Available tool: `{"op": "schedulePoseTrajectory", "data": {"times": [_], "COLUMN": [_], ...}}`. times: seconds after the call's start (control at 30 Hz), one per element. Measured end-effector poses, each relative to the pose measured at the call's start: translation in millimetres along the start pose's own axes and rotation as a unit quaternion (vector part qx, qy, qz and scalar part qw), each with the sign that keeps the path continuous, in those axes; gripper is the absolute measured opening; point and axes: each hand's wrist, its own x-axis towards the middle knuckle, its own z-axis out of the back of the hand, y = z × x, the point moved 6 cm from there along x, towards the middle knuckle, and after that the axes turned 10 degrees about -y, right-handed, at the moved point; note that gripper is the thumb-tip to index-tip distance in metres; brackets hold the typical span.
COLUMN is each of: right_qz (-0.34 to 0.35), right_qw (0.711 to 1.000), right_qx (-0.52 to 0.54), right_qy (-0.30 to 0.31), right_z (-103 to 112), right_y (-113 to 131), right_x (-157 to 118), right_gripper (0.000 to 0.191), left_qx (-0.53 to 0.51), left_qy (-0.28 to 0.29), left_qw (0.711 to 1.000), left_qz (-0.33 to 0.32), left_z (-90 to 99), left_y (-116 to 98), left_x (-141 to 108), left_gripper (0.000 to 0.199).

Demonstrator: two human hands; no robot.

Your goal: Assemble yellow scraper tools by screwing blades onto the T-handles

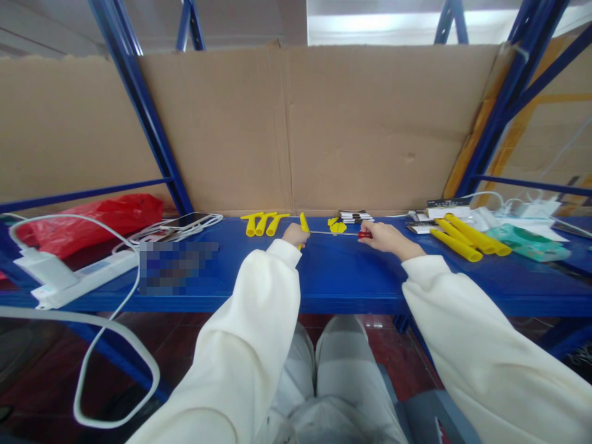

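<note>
My left hand [294, 235] is closed around a yellow plastic T-shaped tool [304, 223], which is partly hidden by the fingers. My right hand [383, 237] grips a screwdriver [364, 235] by its red handle. The thin metal shaft points left, reaching the yellow tool; whether its tip sits in a screw is too small to tell. Several similar yellow T-shaped tools [272, 226] lie in a row left of my left hand. Behind the shaft are small flat yellow pieces [337, 226] and a stack of black-and-white packets [355, 216].
Yellow tubes [472, 237], small boxes [446, 208] and a green packet [527, 242] lie at the right. On the left are a red plastic bag [106, 225], a white power strip [92, 277] and looping cables [152, 370]. Cardboard [370, 129] stands behind the blue shelf [342, 280].
</note>
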Motion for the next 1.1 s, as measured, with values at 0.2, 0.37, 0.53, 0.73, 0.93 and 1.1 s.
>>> {"op": "schedulePoseTrajectory", "data": {"times": [0.2,0.37,0.53,0.73,0.93,1.1], "right_qz": [0.01,0.009,0.006,0.013,0.017,0.01], "right_qw": [0.999,0.998,0.997,0.999,0.999,0.998], "right_qx": [0.014,0.037,0.058,0.044,0.045,0.05], "right_qy": [0.027,0.044,0.041,0.013,0.026,0.04], "right_z": [-1.8,-3.6,-5.1,-4.2,-0.6,-1.3], "right_y": [2.7,3.9,3.5,2.1,6.4,6.7], "right_x": [-1.8,-2.1,-0.3,1.5,-0.8,-1.6], "right_gripper": [0.014,0.019,0.014,0.011,0.009,0.012], "left_qx": [0.01,0.009,0.014,0.011,0.011,-0.001], "left_qy": [-0.001,-0.004,-0.004,0.001,-0.001,0.001], "left_qw": [1.0,1.0,1.0,1.0,1.0,1.0], "left_qz": [-0.003,-0.006,-0.003,-0.005,0.002,0.005], "left_z": [-0.6,-0.6,-0.8,-2.9,-1.3,-0.7], "left_y": [-0.6,0.3,0.9,2.2,1.1,-0.2], "left_x": [0.2,1.9,2.3,4.4,1.4,-1.2], "left_gripper": [0.017,0.016,0.017,0.017,0.015,0.018]}}
